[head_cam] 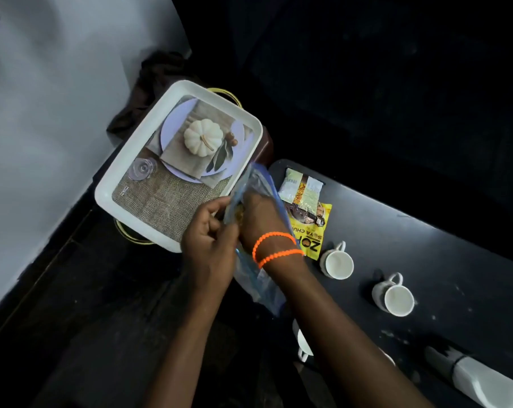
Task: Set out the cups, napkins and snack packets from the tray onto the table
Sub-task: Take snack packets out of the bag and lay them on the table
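both hands are gripping a clear bag [256, 278]: left hand [208, 245] pinching its edge, right hand [259, 222] curled around it, tray [137, 160] just beyond the fingers.

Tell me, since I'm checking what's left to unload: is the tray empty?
Empty. The tray shows only its printed pumpkin picture; packets and cups sit on the table.
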`<state>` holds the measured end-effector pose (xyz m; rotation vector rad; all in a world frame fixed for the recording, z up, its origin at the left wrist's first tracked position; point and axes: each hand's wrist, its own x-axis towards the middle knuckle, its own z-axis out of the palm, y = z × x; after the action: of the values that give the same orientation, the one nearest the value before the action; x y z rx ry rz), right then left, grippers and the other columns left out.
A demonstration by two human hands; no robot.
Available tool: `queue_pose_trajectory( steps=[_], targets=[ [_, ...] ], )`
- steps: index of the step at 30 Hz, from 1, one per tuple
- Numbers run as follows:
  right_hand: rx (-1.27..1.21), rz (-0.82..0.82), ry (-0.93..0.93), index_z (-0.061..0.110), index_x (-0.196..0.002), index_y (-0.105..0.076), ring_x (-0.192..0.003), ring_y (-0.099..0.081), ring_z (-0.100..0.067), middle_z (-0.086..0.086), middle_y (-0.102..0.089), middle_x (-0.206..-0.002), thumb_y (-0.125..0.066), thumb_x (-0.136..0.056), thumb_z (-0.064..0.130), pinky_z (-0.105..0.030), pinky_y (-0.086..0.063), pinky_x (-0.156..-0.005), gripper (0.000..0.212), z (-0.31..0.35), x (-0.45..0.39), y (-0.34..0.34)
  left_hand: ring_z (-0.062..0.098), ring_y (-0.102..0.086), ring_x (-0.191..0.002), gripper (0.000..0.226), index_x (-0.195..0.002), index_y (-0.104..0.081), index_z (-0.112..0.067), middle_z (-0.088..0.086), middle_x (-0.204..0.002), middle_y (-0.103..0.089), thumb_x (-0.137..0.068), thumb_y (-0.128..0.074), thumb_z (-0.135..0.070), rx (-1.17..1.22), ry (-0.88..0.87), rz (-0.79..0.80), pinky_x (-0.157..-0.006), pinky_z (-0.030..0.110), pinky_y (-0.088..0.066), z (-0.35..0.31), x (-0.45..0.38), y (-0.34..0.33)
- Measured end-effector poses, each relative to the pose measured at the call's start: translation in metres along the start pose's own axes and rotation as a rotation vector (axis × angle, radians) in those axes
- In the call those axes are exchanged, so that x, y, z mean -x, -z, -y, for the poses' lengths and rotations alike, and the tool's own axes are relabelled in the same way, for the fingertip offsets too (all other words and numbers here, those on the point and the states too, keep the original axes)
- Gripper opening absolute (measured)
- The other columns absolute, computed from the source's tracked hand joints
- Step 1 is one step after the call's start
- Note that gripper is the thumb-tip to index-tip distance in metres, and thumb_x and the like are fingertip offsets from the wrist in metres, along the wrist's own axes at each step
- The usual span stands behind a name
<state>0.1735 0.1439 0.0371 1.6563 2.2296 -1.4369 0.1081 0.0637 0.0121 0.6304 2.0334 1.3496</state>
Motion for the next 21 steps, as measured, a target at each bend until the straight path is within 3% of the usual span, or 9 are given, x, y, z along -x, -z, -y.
queue_pose_trajectory(
  steps=[3,5,7,9,11,13,15,18,21],
  targets=[
    [0.307,-0.054,0.156,0.014,-0.116,-0.065,-0.106,-0.067,-0.033,-0.012,-0.070,-0.115,-0.065,-0.093,0.028,-0.035,-0.053,-0.083,0.027,0.011,0.044,0.031,0.016,-0.058,-0.062,0.034,-0.099,-0.076,-0.033,0.002,-0.073,-0.065,-0.075,-0.061,-0.016,0.081,0.182,-0.092,-0.061,0.032,-0.052,0.014,-0.016,0.010],
    [0.125,-0.193,0.276,0.023,-0.110,-0.067,-0.094,-0.069,-0.024,-0.001,-0.072,-0.103,-0.073,-0.083,0.024,-0.032,-0.054,-0.076,0.028,0.007,0.067,0.061,0.009,-0.055,-0.052,0.033,-0.092,-0.078,-0.029,0.001,-0.069,-0.064,-0.071,-0.057,-0.014,0.150,0.288,-0.107,-0.047,0.023,-0.047,0.019,-0.025,0.020],
    [-0.128,-0.379,0.350,0.031,-0.115,-0.066,-0.095,-0.069,-0.005,0.012,-0.072,-0.107,-0.074,-0.077,0.020,-0.023,-0.056,-0.081,0.040,-0.002,0.081,0.092,0.007,-0.046,-0.045,0.029,-0.082,-0.078,-0.027,-0.004,-0.058,-0.057,-0.068,-0.056,-0.014,0.152,0.331,-0.118,-0.040,0.018,-0.039,0.023,-0.033,0.033],
    [-0.273,-0.567,0.278,0.027,-0.124,-0.065,-0.098,-0.068,0.001,0.013,-0.071,-0.112,-0.077,-0.077,0.013,-0.017,-0.055,-0.087,0.050,-0.021,0.080,0.117,0.012,-0.044,-0.050,0.023,-0.077,-0.075,-0.023,-0.004,-0.059,-0.054,-0.068,-0.057,-0.013,0.164,0.342,-0.138,-0.043,0.019,-0.037,0.023,-0.038,0.045],
    [-0.209,-0.657,0.084,0.021,-0.125,-0.068,-0.093,-0.069,-0.006,0.008,-0.073,-0.106,-0.078,-0.078,0.007,-0.018,-0.055,-0.085,0.050,-0.041,0.066,0.125,0.015,-0.044,-0.053,0.016,-0.069,-0.069,-0.020,-0.003,-0.059,-0.052,-0.068,-0.057,-0.009,0.190,0.334,-0.173,-0.047,0.020,-0.035,0.021,-0.040,0.053],
    [-0.116,-0.576,-0.079,0.022,-0.119,-0.072,-0.086,-0.068,-0.010,0.007,-0.073,-0.097,-0.079,-0.076,0.006,-0.019,-0.056,-0.078,0.046,-0.060,0.044,0.112,0.009,-0.046,-0.046,0.026,-0.059,-0.067,-0.018,-0.010,-0.052,-0.053,-0.072,-0.054,0.000,0.235,0.297,-0.205,-0.044,0.016,-0.038,0.017,-0.041,0.059],
    [-0.080,-0.369,-0.144,0.022,-0.109,-0.076,-0.084,-0.070,-0.016,0.002,-0.075,-0.091,-0.081,-0.075,0.009,-0.027,-0.057,-0.076,0.038,-0.073,0.023,0.085,0.005,-0.051,-0.046,0.031,-0.054,-0.066,-0.017,-0.013,-0.050,-0.056,-0.070,-0.051,0.005,0.294,0.275,-0.220,-0.047,0.015,-0.043,0.011,-0.043,0.063],
    [0.009,-0.104,-0.175,0.019,-0.112,-0.075,-0.093,-0.072,-0.024,-0.006,-0.078,-0.102,-0.084,-0.071,0.014,-0.028,-0.055,-0.080,0.042,-0.088,-0.003,0.035,0.002,-0.047,-0.043,0.042,-0.045,-0.063,-0.019,-0.014,-0.045,-0.052,-0.070,-0.045,0.010,0.297,0.275,-0.218,-0.045,0.015,-0.039,0.007,-0.045,0.065],
    [0.063,-0.082,-0.193,0.014,-0.117,-0.072,-0.103,-0.069,-0.032,-0.013,-0.075,-0.113,-0.082,-0.075,0.015,-0.031,-0.052,-0.083,0.043,-0.097,-0.016,0.000,0.001,-0.041,-0.041,0.033,-0.040,-0.060,-0.021,-0.015,-0.041,-0.047,-0.062,-0.047,0.001,0.192,0.242,-0.179,-0.042,0.016,-0.033,0.003,-0.043,0.066]
  ],
)
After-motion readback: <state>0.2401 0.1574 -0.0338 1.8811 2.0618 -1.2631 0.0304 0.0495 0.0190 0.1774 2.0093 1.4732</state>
